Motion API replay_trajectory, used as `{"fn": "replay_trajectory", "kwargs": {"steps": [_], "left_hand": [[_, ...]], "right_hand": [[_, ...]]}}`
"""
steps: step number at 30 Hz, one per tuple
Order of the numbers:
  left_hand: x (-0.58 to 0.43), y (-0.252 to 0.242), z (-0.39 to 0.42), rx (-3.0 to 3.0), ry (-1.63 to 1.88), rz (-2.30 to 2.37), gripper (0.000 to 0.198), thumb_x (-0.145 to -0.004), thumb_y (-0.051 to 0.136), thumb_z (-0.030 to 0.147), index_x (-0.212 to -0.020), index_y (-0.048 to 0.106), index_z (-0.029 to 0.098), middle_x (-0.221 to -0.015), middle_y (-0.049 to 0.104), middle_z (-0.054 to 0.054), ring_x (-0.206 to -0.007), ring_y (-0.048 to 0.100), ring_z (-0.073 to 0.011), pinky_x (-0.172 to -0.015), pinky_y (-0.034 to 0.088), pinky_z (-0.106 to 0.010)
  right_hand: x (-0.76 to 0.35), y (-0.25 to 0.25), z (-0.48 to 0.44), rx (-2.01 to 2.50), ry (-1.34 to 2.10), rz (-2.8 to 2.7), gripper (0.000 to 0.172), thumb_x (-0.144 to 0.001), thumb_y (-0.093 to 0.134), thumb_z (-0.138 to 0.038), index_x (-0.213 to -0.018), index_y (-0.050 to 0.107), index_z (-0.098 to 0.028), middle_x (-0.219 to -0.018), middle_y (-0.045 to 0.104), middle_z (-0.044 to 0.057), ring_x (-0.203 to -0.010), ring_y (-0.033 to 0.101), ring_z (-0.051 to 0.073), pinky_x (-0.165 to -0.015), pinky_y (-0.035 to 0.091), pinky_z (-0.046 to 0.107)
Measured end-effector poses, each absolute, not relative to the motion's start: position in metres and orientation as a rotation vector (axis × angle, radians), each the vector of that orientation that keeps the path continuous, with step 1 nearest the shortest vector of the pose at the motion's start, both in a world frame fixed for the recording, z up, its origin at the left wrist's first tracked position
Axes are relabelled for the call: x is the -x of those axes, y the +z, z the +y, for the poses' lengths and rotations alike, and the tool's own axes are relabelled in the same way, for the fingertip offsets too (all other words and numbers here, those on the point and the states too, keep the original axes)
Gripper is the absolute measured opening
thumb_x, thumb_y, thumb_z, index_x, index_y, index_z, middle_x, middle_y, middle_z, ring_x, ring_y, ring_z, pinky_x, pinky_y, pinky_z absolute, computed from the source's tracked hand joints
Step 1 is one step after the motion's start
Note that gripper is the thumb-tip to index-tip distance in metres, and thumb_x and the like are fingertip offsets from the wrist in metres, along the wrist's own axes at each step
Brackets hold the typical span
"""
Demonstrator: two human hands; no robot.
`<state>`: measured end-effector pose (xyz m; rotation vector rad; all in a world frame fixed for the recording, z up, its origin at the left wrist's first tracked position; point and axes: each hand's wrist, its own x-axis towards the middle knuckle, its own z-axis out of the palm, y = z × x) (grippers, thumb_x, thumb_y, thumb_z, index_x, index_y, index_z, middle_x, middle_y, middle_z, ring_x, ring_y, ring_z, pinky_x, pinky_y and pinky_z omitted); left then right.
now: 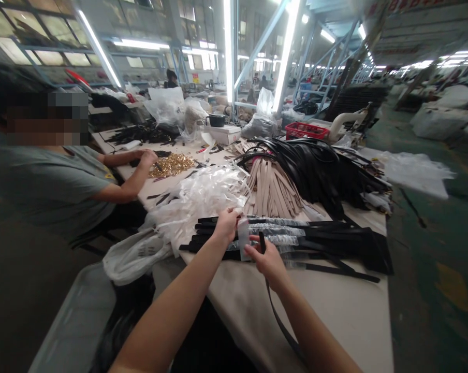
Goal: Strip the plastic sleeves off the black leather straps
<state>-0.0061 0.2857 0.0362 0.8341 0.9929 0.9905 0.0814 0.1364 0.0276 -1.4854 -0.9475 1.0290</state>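
My left hand is closed on the top of a narrow clear plastic sleeve held upright over the table. My right hand pinches a black strap at the sleeve's lower end; the strap trails down past my forearm and off the table edge. Just beyond my hands lie several black straps in clear sleeves.
A heap of clear plastic bags lies to the left, tan straps and a big pile of black straps behind. A seated person in a grey shirt handles gold hardware at far left. A red basket stands at the back.
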Motion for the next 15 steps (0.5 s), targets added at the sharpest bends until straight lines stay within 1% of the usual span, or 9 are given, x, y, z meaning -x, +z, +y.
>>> {"fn": "replay_trajectory", "kwargs": {"steps": [2,4,6,7,9,10,11,13,15], "left_hand": [[0.008,0.031,0.279,-0.832,1.010,1.027,0.020,-0.070,0.069,0.023,-0.085,0.058,0.017,-0.069,0.063,0.000,-0.052,0.058,-0.0117,-0.051,0.048,-0.022],[0.014,0.028,0.268,-0.833,1.027,1.066,0.026,-0.074,0.069,0.028,-0.096,0.058,0.018,-0.076,0.066,-0.001,-0.053,0.060,-0.0119,-0.053,0.049,-0.024],[0.024,0.025,0.246,-0.831,1.042,1.100,0.032,-0.078,0.067,0.034,-0.106,0.057,0.020,-0.085,0.068,-0.002,-0.054,0.062,-0.0119,-0.055,0.051,-0.025],[0.031,0.022,0.230,-0.832,1.040,1.114,0.034,-0.080,0.067,0.038,-0.107,0.057,0.020,-0.087,0.068,-0.002,-0.054,0.062,-0.0122,-0.055,0.051,-0.026],[0.044,0.013,0.191,-0.826,0.953,1.106,0.035,-0.079,0.068,0.044,-0.100,0.062,0.017,-0.084,0.069,-0.005,-0.055,0.063,-0.0140,-0.054,0.050,-0.026],[0.050,0.007,0.170,-0.814,0.847,1.068,0.037,-0.080,0.067,0.049,-0.092,0.065,0.013,-0.079,0.069,-0.008,-0.055,0.063,-0.0161,-0.053,0.050,-0.027],[0.054,0.001,0.151,-0.774,0.681,0.976,0.042,-0.082,0.065,0.053,-0.088,0.068,0.012,-0.078,0.070,-0.010,-0.060,0.065,-0.0181,-0.057,0.052,-0.029],[0.060,-0.010,0.122,-0.722,0.544,0.847,0.042,-0.080,0.069,0.051,-0.086,0.073,0.010,-0.081,0.072,-0.013,-0.072,0.067,-0.0210,-0.067,0.053,-0.030],[0.061,-0.020,0.108,-0.683,0.575,0.839,0.037,-0.074,0.077,0.045,-0.087,0.076,0.010,-0.084,0.074,-0.013,-0.078,0.067,-0.0215,-0.072,0.052,-0.028]], "right_hand": [[-0.076,0.025,0.132,1.476,1.058,-0.968,0.033,-0.071,0.075,-0.046,-0.081,0.074,-0.015,-0.073,0.072,0.007,-0.071,0.064,0.021,-0.070,0.048,0.032],[-0.074,0.023,0.124,1.475,1.078,-0.969,0.034,-0.072,0.075,-0.048,-0.069,0.072,-0.015,-0.069,0.070,0.006,-0.069,0.062,0.020,-0.066,0.047,0.030],[-0.074,0.021,0.112,1.483,1.107,-0.949,0.038,-0.076,0.071,-0.051,-0.068,0.071,-0.014,-0.066,0.068,0.006,-0.063,0.059,0.017,-0.060,0.044,0.028],[-0.074,0.020,0.105,1.487,1.127,-0.938,0.040,-0.079,0.068,-0.053,-0.070,0.071,-0.014,-0.065,0.068,0.006,-0.061,0.058,0.016,-0.057,0.043,0.027],[-0.075,0.018,0.090,1.490,1.184,-0.924,0.042,-0.082,0.065,-0.053,-0.073,0.072,-0.013,-0.065,0.067,0.006,-0.056,0.054,0.014,-0.053,0.040,0.026],[-0.075,0.017,0.083,1.491,1.222,-0.920,0.041,-0.083,0.065,-0.053,-0.074,0.073,-0.013,-0.065,0.067,0.006,-0.055,0.052,0.014,-0.052,0.039,0.026],[-0.075,0.015,0.076,1.493,1.258,-0.916,0.040,-0.083,0.065,-0.052,-0.074,0.073,-0.013,-0.065,0.067,0.005,-0.054,0.051,0.013,-0.052,0.038,0.025],[-0.075,0.012,0.062,1.501,1.318,-0.908,0.036,-0.080,0.070,-0.049,-0.074,0.074,-0.014,-0.065,0.067,0.004,-0.054,0.050,0.012,-0.052,0.037,0.025],[-0.075,0.009,0.051,1.522,1.361,-0.898,0.033,-0.078,0.072,-0.047,-0.075,0.074,-0.014,-0.064,0.066,0.003,-0.055,0.049,0.012,-0.053,0.037,0.025]]}}
